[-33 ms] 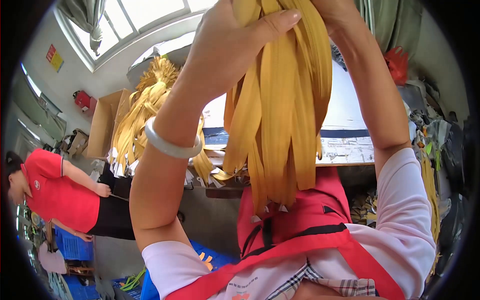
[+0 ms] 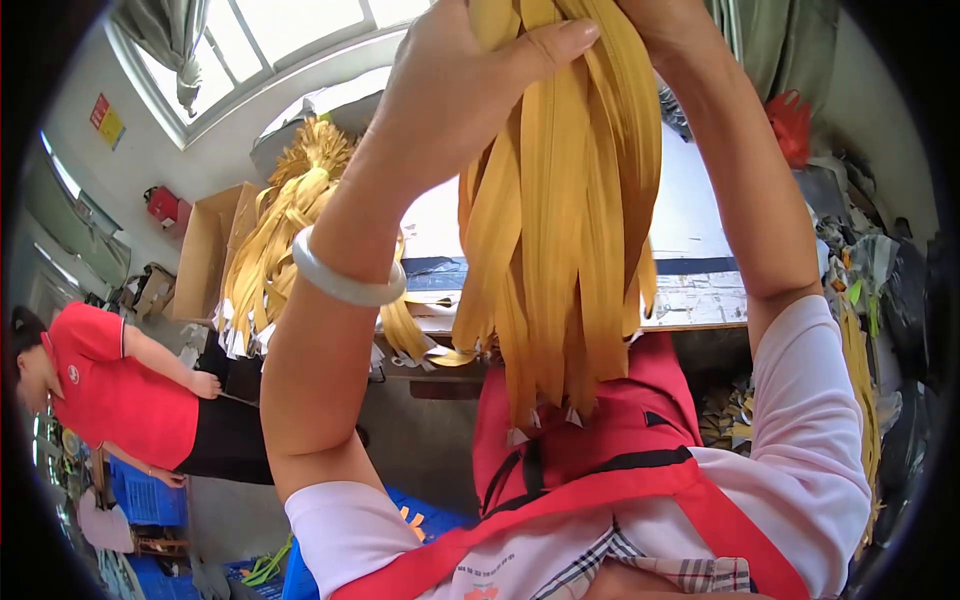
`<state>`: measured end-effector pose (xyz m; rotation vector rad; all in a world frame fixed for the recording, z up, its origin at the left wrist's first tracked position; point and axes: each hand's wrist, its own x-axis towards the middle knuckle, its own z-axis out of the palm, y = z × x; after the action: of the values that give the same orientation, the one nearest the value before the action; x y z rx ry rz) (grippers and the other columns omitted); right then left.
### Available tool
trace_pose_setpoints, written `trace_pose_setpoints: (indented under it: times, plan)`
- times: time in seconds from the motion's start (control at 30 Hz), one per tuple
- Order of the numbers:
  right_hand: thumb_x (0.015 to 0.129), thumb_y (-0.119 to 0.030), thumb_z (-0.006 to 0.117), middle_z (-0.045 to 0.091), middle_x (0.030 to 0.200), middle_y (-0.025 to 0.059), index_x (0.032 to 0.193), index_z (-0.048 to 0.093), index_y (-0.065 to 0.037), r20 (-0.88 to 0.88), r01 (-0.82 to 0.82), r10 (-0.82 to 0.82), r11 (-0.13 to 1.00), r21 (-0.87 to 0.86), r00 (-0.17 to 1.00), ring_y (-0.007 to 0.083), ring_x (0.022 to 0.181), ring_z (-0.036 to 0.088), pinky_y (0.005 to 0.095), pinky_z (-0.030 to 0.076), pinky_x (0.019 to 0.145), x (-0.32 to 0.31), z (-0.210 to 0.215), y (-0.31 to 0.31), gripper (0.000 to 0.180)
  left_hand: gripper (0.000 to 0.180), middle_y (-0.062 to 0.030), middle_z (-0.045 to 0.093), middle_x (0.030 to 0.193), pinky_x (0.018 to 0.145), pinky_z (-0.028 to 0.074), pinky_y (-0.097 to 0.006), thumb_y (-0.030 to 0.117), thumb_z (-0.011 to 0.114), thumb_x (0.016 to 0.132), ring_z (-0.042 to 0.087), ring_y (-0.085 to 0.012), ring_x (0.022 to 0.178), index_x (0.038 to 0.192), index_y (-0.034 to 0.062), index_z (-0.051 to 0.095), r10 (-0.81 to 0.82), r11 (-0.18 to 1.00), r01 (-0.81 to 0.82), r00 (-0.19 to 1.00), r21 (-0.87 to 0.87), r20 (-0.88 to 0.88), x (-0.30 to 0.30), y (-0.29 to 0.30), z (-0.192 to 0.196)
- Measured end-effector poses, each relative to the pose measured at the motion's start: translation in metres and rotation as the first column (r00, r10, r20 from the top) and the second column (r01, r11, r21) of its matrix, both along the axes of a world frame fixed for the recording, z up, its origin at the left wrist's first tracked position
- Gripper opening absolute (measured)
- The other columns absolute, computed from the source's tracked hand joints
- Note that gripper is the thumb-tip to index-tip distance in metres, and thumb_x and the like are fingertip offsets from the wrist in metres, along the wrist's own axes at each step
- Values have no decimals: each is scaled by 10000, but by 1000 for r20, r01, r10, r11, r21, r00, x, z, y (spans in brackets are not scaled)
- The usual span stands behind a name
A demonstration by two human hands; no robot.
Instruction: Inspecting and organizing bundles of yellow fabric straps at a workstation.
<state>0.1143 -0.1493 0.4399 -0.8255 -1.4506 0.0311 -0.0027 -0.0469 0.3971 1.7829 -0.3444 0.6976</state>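
Observation:
A thick bundle of yellow zippers (image 2: 555, 220) hangs from my raised hands, its loose ends with small white tips dangling in front of my red apron (image 2: 600, 400). My left hand (image 2: 470, 90) is closed round the upper bundle from the left, its thumb lying across the front. At the upper right, my right hand (image 2: 665, 25) grips the bundle's other side; its fingers are partly hidden behind the zippers and cut off by the upper edge. The top of the bundle is out of view. A pale bangle (image 2: 345, 280) circles my left forearm.
A white worktable (image 2: 690, 210) stands behind the bundle. Another heap of yellow zippers (image 2: 275, 230) lies on its left beside a cardboard box (image 2: 208, 250). A person in a red shirt (image 2: 135, 375) stands at left. Dark bags (image 2: 895, 290) crowd the right; blue crates (image 2: 150, 490) sit lower left.
The hanging zippers have swayed slightly to the right, and more strands show at their right side. Both hands keep nearly the same place.

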Motion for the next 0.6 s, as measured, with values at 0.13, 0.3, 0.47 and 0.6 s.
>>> trace_pose_setpoints:
  times: [0.13,0.3,0.47,0.6]
  plan:
    - [913,-169,677,674,1034,86,1166,625,6,-71,163,-163,987,-10,984,157,887,661,299,565,773,2,14,-32,312,549,-71,669,1151,883,504,-290,254,842,807,633,-133,1001,1235,-4,614,-124,992,125,980,-4,-153,13,11,-21]
    - [965,-259,612,690,974,66,1142,651,-17,-318,-25,-30,986,-167,948,159,823,673,297,568,697,64,39,-88,302,641,-77,647,1209,943,496,-302,213,806,837,617,-133,1053,1363,1,508,-310,944,327,833,-45,-459,36,-14,-100]
    - [957,-235,622,693,968,76,1131,648,-11,-93,251,-269,953,-167,959,165,800,678,297,575,678,88,31,-80,285,677,-103,593,1299,961,483,-335,152,768,856,589,-195,1148,1432,1,444,-174,983,152,946,-100,-273,31,-15,-139]
    - [950,-216,630,696,963,85,1122,646,-7,72,462,-456,878,-124,887,169,782,683,298,581,662,96,26,-94,272,440,-80,685,1106,810,531,-293,103,736,858,668,-158,918,1267,8,606,65,997,-58,989,52,-133,45,-45,-111]
